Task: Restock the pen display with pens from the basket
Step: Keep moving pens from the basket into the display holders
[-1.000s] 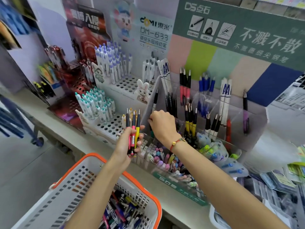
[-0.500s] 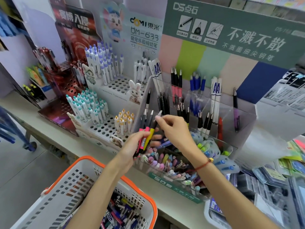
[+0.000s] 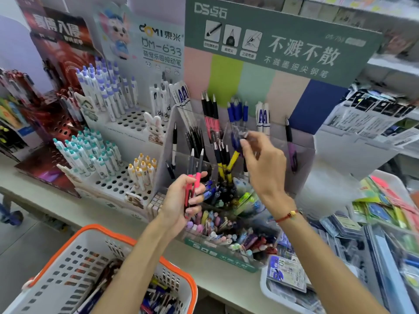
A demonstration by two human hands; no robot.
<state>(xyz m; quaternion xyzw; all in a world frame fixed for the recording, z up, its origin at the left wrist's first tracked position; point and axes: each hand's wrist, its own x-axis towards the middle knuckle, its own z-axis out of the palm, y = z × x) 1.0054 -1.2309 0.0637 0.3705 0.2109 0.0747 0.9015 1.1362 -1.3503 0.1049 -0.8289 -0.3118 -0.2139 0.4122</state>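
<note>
1. While the left hand (image 3: pixel 181 200) grips two pink-barrelled pens (image 3: pixel 192 177) upright, fingers curled round the barrels and grey tips upward, it sits just in front of the clear pen display (image 3: pixel 301 159).
2. Right hand (image 3: pixel 265 164) is raised over the display's middle compartments, thumb and forefinger pinched at what looks like a blue pen (image 3: pixel 235 141); motion blur leaves the grasp itself uncertain. A red cord bracelet (image 3: pixel 286 215) circles that wrist.
3. Pen display stands on the desk (image 3: pixel 56 207); its compartments hold black, yellow-barrelled and blue pens, and its front trough (image 3: pixel 226 230) is filled with small pastel-coloured items.
4. Green header board (image 3: pixel 281 41) with white characters rises behind the display.
5. White perforated stand (image 3: pixel 118 177), left of the display, carries white pens with teal, purple and yellow caps.
6. Basket (image 3: pixel 68 257), white with an orange rim, sits at lower left beneath the left forearm, with loose pens lying in its bottom.
7. Packaged stationery (image 3: pixel 385 214) lies on the desk to the right.
</note>
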